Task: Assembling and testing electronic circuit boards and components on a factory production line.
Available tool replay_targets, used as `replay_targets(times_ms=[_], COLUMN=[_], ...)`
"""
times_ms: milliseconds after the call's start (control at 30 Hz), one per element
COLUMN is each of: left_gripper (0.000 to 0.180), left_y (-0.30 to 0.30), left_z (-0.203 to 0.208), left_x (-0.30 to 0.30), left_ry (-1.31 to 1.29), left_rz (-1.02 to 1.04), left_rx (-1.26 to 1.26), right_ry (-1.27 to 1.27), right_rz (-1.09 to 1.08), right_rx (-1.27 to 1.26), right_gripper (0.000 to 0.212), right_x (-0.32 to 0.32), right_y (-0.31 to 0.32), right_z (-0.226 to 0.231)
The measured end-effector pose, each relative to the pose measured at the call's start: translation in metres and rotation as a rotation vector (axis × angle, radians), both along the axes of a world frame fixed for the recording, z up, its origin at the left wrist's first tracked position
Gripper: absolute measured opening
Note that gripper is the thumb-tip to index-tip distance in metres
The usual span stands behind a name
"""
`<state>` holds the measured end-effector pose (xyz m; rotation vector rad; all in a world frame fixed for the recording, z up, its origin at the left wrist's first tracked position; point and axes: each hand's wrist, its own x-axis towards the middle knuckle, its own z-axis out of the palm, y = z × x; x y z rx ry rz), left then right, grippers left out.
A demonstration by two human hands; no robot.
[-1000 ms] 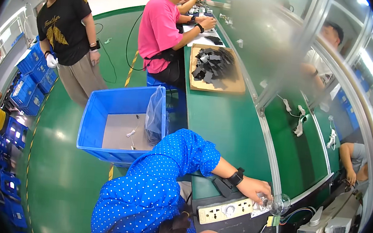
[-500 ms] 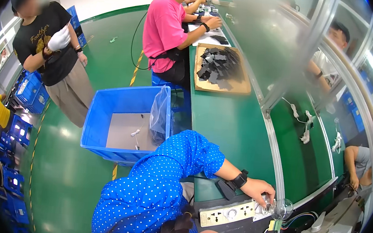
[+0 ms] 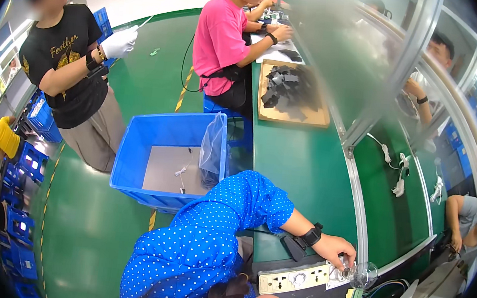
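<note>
Gripping a small clear glass bulb (image 3: 362, 274) with closed fingers, the left hand (image 3: 337, 249) holds something light, slippery and probably fragile, best taken by its neck; the right hand is out of view.

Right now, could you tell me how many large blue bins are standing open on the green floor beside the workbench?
1: the large blue bin sits on the floor left of the green bench. Smaller blue crates are stacked at the far left; more may be hidden.
</note>
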<state>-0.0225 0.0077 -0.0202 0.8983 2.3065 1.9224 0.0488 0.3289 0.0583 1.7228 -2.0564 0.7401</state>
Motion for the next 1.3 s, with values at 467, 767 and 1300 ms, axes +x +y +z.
replay_targets(times_ms=[467,767,1300], left_gripper=[0.028,0.027,0.027], left_y=[0.003,0.003,0.004], left_z=[0.007,0.006,0.001], left_x=[-0.002,-0.003,-0.005], left_ry=[-0.032,-0.03,0.004], left_rz=[-0.047,-0.047,-0.029], left_rx=[0.029,0.03,0.031], right_ry=[-0.356,-0.34,-0.461], right_rz=[-0.401,-0.406,-0.47], right_rx=[0.146,0.181,0.259], right_gripper=[0.036,0.034,0.034], right_x=[0.024,0.024,0.024], right_y=[0.003,0.006,0.019], right_z=[0.009,0.006,-0.005])
